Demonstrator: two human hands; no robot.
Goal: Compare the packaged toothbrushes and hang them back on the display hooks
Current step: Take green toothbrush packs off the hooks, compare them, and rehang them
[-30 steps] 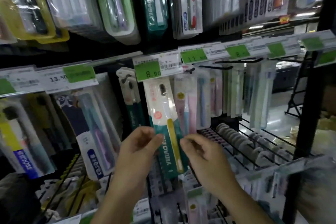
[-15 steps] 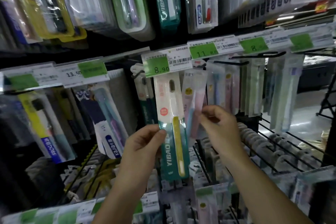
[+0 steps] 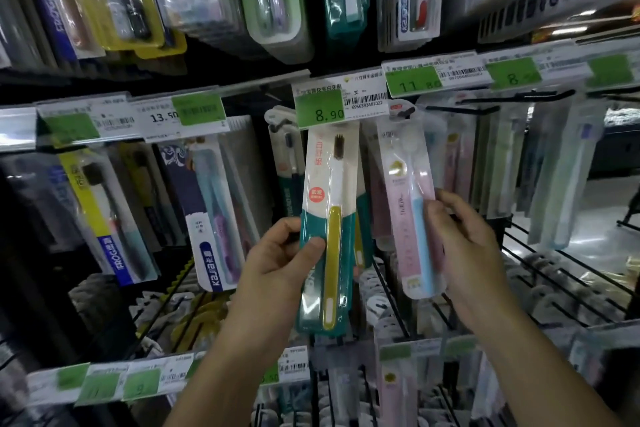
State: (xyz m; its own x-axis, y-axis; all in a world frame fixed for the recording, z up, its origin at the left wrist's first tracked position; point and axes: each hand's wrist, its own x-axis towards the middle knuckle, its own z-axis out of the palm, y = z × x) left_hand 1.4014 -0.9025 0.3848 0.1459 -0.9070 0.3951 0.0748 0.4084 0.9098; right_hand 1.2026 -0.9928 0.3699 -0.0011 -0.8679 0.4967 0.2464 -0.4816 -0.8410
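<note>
Display rack [image 3: 519,253] filled the view, rows of packaged brushes on hooks with price rails across. Lower wire hooks stood out toward me.

Left hand [image 3: 277,260], grip clamped on the teal pack [image 3: 329,229], thumb on the front, fingers behind. It held a yellow-handled brush with dark bristles, its top tucked under the 8.90 tag [image 3: 320,111]. Could not tell whether it hung on a hook or was only held up.

Right hand [image 3: 464,239], grip pinched on the edge of the pink pack [image 3: 408,204] with the light-blue brush, just beside the teal one. Its hang hole sat up by the black hook [image 3: 460,109]; on or off, unclear.

My read: comparing was under way, both packs side by side at the rack. Hanging both back was left, or at least unconfirmed.

Writing legible: tags 8.90, 13.50 [image 3: 164,117] and 11.8-something [image 3: 414,83]; "KAJIA" on a pack [image 3: 216,274] to the left, "FROG" on a blue-ended one [image 3: 117,253] further left. Chinese text on the teal pack not readable to me.
</note>
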